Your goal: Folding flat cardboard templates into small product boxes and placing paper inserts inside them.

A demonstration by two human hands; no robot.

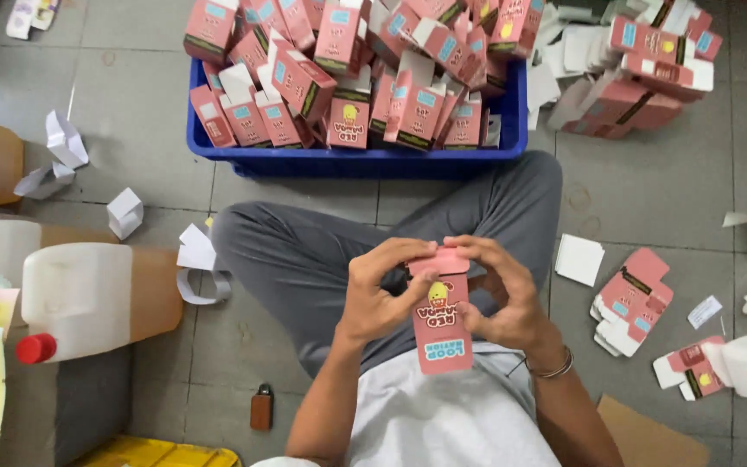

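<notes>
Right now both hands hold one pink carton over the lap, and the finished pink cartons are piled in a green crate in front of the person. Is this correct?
Not quite: the crate is blue, not green, as the head view shows. The rest holds: the left hand and the right hand hold one pink carton over the lap, and the pink cartons are piled in that crate in front of the person.

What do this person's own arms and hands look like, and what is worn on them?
Both forearms are bare, with no sleeves reaching them and no gloves. The left hand wears nothing that shows. The right hand has a thin metal bangle at the wrist. No rings or watch are visible.
</notes>
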